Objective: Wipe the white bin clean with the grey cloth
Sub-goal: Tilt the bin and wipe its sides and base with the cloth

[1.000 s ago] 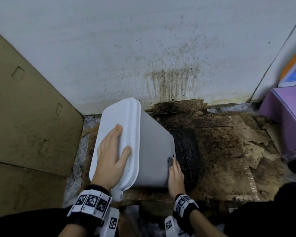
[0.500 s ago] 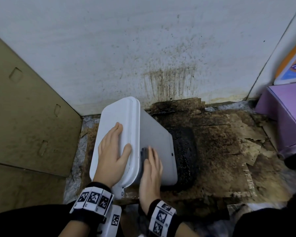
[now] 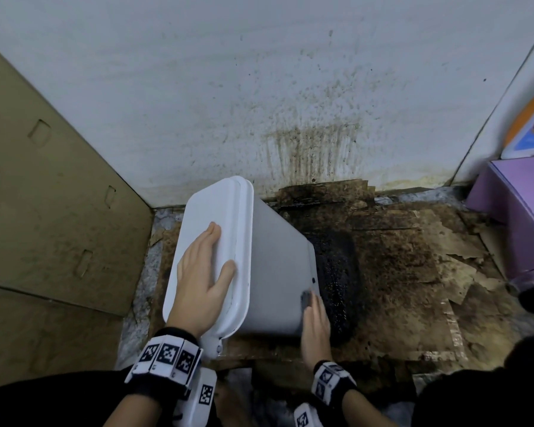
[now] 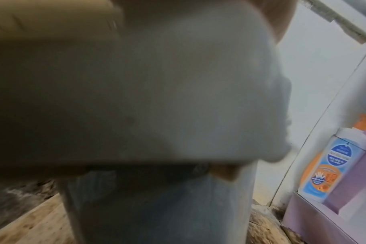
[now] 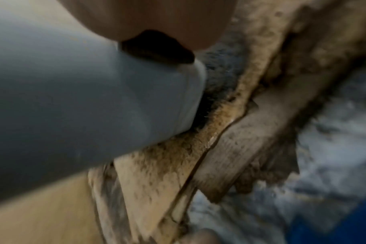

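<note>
The white bin point(image 3: 278, 272) lies tilted on its side on stained cardboard, its lid point(image 3: 216, 211) facing left and up. My left hand point(image 3: 201, 272) rests flat on the lid, fingers straight. My right hand point(image 3: 316, 325) presses the grey cloth point(image 3: 305, 298) against the bin's side wall near its lower right edge; only a small dark corner of cloth shows beyond the fingertips. In the right wrist view the bin wall point(image 5: 73, 99) fills the left, with fuzzy grey cloth point(image 5: 221, 69) at its edge. The left wrist view is blurred, showing the bin body point(image 4: 157, 206) below the lid.
A dirty white wall point(image 3: 259, 87) stands right behind the bin. Brown cardboard panels point(image 3: 43, 211) close off the left. A black wet stain point(image 3: 336, 266) lies on the floor cardboard just right of the bin. A purple box point(image 3: 521, 217) and an orange-blue bottle point(image 4: 332, 165) stand at the right.
My right hand slid the cloth left across the bin's side towards the lid, then back right to the lower right edge. The left hand and bin stayed put.
</note>
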Action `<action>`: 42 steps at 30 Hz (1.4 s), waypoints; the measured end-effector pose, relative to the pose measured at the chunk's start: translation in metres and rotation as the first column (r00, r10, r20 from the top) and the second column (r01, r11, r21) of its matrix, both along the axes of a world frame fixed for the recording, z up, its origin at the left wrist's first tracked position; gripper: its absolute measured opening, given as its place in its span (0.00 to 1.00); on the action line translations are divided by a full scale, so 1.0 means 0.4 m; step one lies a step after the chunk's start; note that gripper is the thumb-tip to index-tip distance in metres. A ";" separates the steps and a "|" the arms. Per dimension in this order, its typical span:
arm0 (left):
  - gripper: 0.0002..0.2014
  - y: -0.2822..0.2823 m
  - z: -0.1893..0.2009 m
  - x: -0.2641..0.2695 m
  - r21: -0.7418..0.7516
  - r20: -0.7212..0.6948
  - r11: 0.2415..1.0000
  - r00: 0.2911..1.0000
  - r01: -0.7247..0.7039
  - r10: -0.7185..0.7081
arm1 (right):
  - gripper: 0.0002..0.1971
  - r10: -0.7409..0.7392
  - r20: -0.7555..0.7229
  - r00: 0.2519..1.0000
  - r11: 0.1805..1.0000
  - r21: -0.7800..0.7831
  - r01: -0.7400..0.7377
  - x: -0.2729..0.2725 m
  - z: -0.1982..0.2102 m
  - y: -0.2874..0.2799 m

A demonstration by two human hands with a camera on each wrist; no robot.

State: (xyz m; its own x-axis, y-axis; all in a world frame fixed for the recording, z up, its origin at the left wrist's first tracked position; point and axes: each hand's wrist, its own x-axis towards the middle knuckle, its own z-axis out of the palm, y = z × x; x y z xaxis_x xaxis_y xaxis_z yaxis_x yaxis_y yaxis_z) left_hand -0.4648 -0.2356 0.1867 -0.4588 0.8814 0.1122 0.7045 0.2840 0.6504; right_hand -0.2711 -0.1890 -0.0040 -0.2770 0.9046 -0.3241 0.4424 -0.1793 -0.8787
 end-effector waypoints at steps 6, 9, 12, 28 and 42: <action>0.34 -0.007 -0.009 -0.014 -0.005 0.012 1.000 1.000 0.002 -0.002 | 0.32 -0.145 0.047 0.988 0.967 -0.203 0.152 -0.023 0.000 0.003; 0.34 -0.009 -0.008 -0.021 -0.006 0.008 1.000 1.000 0.000 0.000 | 0.41 -0.095 0.057 0.994 0.990 -0.098 0.100 -0.070 0.087 -0.030; 0.35 -0.002 -0.005 -0.012 -0.004 -0.007 1.000 1.000 0.004 -0.004 | 0.33 -0.166 -0.139 0.976 0.985 -0.077 0.156 -0.133 0.215 -0.079; 0.35 -0.006 -0.003 -0.013 -0.012 0.002 1.000 1.000 -0.003 0.003 | 0.26 0.254 0.004 0.967 0.916 0.321 -0.242 0.000 0.053 -0.033; 0.35 0.009 0.001 0.005 -0.015 -0.018 1.000 1.000 -0.001 0.001 | 0.28 -0.098 0.000 0.995 0.963 -0.252 0.095 -0.059 0.089 0.016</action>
State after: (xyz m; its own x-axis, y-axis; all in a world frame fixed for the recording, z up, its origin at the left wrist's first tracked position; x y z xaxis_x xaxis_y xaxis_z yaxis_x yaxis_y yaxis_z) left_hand -0.4628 -0.2321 0.1871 -0.4579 0.8825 0.1073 0.7156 0.2943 0.6335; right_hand -0.2946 -0.1825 0.0316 -0.1978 0.8170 -0.5417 0.4017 -0.4365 -0.8050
